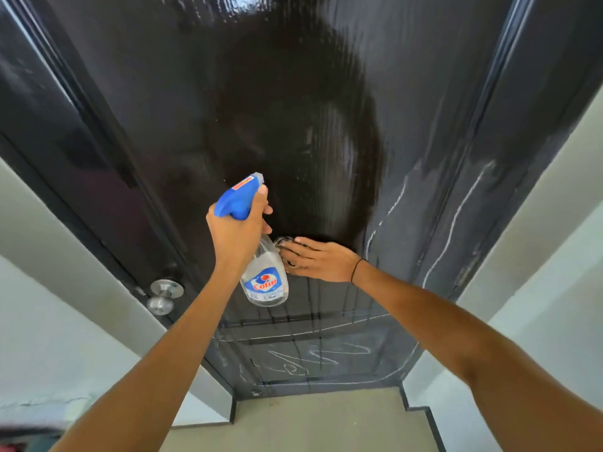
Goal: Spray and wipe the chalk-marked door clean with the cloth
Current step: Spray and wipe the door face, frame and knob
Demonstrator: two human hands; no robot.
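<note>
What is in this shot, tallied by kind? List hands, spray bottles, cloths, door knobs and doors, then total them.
Hands: 2, left hand gripping the bottle, right hand pressing the cloth to the door
Spray bottles: 1, spray bottle
Cloths: 1, cloth, mostly hidden
Door knobs: 1, door knob
Doors: 1, door
Total: 6

- Door [261, 93]: dark, glossy, wet sheen.
- Knob [162, 295]: shiny metal.
- Bottle [266, 282]: clear plastic, with blue plastic trigger head.
- Walls [49, 321]: matt, pale.
- Floor [326, 425]: smooth, beige.

Both forearms are bare, sleeveless; a thin black band [356, 271] circles the right wrist.
</note>
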